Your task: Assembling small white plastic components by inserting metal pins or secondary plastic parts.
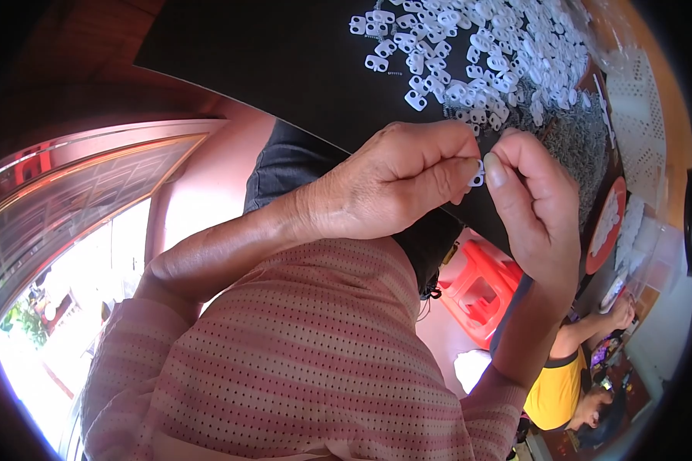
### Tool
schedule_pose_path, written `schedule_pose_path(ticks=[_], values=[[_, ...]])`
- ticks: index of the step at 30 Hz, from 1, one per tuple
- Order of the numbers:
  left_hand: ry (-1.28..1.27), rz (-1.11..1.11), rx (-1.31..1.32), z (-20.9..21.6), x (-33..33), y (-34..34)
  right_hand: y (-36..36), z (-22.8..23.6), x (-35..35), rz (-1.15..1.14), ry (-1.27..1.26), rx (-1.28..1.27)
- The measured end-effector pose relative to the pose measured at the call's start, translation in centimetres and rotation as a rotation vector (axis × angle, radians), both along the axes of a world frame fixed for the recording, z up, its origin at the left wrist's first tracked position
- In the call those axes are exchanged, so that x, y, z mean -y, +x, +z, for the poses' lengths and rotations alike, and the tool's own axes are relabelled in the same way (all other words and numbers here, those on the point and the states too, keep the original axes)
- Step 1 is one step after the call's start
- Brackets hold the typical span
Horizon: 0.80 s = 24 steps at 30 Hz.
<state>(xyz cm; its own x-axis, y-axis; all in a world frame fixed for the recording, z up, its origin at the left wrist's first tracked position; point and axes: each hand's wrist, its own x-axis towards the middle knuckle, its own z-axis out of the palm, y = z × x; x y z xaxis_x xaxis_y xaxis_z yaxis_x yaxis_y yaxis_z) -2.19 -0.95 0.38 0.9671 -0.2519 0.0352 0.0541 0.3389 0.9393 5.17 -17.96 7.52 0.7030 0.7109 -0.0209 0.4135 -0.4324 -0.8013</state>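
My left hand [396,184] pinches a small white plastic piece with round holes [477,177] between thumb and forefinger, just over the near edge of the dark table. Close against the piece, my right hand [537,203] has its thumb and forefinger pressed together. Whatever those fingertips grip is too small or hidden to make out. Beyond both hands lies a loose heap of similar white plastic pieces [507,58]. Beside it, to the right, spreads a grey pile of tiny metal springs [584,150], partly behind my right hand.
The dark table [261,54] has a corner at left. A red round tray [598,250] with white pieces sits at its right end. Under the table stands a red plastic stool [484,296]. At lower right, another person in a yellow shirt [553,392] has their hands [623,311] together.
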Motion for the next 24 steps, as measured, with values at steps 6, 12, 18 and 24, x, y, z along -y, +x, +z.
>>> schedule_pose_path(ticks=[6,12,18,24], values=[[-0.063,0.009,-0.071,0.4,-0.1,0.1,-0.5,-0.2,-0.2,-0.05,0.035,-0.033],[-0.075,0.016,-0.036,0.2,0.0,0.1,-0.7,-0.4,0.2,-0.091,0.06,-0.051],[-0.039,-0.004,0.014,-0.1,0.2,0.0,-1.4,-0.4,-0.5,-0.159,0.068,-0.087],[0.0,0.053,0.057,-0.1,0.4,-0.3,-2.1,-1.2,-0.1,-0.26,0.099,-0.108]])
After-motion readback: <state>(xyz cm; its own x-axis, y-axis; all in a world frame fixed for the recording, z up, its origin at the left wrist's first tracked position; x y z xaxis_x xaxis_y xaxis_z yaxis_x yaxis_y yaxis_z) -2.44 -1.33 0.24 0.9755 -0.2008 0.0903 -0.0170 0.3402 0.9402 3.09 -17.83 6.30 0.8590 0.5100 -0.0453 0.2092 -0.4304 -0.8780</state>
